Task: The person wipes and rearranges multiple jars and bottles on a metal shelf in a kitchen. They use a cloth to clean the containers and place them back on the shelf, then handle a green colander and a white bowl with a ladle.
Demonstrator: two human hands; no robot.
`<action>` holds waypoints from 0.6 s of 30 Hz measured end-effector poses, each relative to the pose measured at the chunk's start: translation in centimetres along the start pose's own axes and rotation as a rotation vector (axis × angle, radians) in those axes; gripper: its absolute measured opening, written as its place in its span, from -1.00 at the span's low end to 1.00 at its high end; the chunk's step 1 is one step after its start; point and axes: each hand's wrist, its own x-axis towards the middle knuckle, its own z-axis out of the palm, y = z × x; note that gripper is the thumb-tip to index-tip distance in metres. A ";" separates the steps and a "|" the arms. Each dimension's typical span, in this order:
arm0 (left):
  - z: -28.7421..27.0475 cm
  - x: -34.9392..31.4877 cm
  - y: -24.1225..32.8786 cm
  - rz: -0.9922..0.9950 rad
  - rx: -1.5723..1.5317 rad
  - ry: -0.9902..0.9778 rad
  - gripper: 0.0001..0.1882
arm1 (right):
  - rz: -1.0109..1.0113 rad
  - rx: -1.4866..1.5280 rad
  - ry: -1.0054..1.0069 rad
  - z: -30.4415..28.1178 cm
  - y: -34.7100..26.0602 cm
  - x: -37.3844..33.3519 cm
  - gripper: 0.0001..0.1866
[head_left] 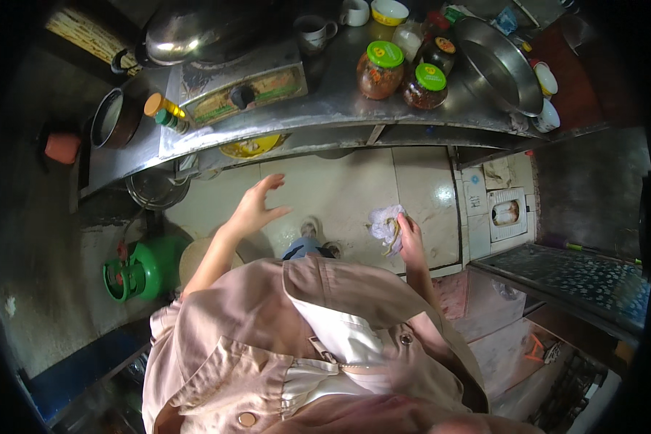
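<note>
My right hand grips a crumpled, pale lilac cleaning cloth with some yellowish parts, held out over the floor. My left hand is raised in the air with fingers spread and nothing in it. Both hands hang on the near side of a metal counter, apart from it. Beyond my left hand sits a gas stove with a black knob and a large lidded wok. Two jars with green lids stand farther right on the counter.
A green gas cylinder stands on the floor at left. A wide steel basin rests at the counter's right end. A dark pan and two small bottles are at the left end. A yellow bowl sits below the counter; a squat toilet lies right.
</note>
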 end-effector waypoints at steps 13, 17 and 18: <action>1.2 30.1 9.8 0.177 -0.060 0.438 0.33 | -0.124 0.338 -0.238 3.3 -9.4 1.3 -0.62; 2.5 32.6 11.0 0.151 -0.099 0.544 0.33 | -0.067 0.273 -0.092 2.4 -10.2 2.9 -0.62; 2.8 33.0 11.0 0.129 -0.099 0.565 0.32 | -0.058 0.279 -0.073 1.8 -10.6 3.4 -0.62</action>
